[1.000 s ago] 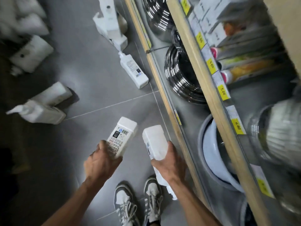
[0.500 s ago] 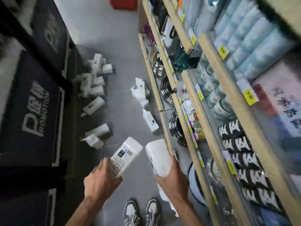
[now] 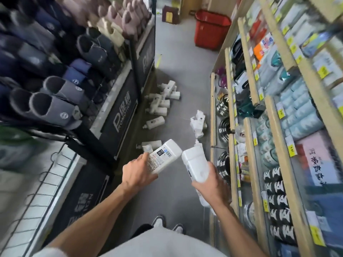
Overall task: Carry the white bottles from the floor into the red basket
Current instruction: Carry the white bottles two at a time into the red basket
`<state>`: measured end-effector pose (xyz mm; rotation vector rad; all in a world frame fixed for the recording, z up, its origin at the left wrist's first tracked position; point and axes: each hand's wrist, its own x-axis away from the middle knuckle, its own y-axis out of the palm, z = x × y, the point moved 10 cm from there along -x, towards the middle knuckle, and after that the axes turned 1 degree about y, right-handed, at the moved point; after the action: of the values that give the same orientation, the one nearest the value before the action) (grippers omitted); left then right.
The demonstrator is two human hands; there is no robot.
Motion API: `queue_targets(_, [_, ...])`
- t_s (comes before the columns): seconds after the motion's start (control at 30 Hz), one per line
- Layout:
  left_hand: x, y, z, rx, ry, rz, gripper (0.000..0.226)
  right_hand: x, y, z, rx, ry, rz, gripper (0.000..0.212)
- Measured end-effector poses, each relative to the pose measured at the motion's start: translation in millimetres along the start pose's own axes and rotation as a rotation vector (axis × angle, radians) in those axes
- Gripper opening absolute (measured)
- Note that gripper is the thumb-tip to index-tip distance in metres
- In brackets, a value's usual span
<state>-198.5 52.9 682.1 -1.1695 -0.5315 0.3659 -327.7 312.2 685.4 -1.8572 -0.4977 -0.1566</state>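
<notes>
My left hand [image 3: 137, 173] grips a white bottle [image 3: 164, 155] with a printed label facing up. In my right hand [image 3: 209, 182] is a second, plain white bottle [image 3: 194, 164], base pointing forward. The red basket [image 3: 210, 28] stands on the floor at the far end of the aisle. Several more white bottles lie on the grey floor: a heap [image 3: 163, 101] by the left display, a single one [image 3: 155, 121], a pair [image 3: 149, 145] just ahead of my left hand, and a cluster [image 3: 198, 123] near the right shelf.
A slipper display rack [image 3: 61, 86] with a dark promotion panel [image 3: 122, 115] lines the left side. Wooden shelves [image 3: 250, 75] with packaged goods and steel pots run along the right. The aisle floor [image 3: 185, 71] between them leads to the basket. My shoes [image 3: 167, 222] are below.
My view has risen from the floor to the whole aisle, and the basket has come into sight. Both hands still hold their bottles, now higher above the floor.
</notes>
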Motion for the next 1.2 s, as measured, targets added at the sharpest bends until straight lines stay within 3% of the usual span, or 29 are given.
queue_targets(0.17, [25.6,-34.8,-39.0,0.064,-0.090,0.084,0.077,-1.5,-11.4,-47.2,0.053,-0.146,-0.008,0.093])
queue_targets(0.37, [60.9,-47.4,-80.4,0.105,-0.278,0.153,0.057,-15.9,-8.1,-104.2,0.112,-0.344,-0.044,0.084])
queue_targets(0.73, [164.9,-49.1,-137.5,0.079,-0.734,0.261,0.060,-13.4,41.9,-216.5,0.303,-0.800,-0.223,0.076])
queue_targets(1.2, [394.4,7.2,-127.4,0.185,-1.388,0.405,0.056,126.5,132.1,-301.5,0.512,-1.379,-0.484,0.074])
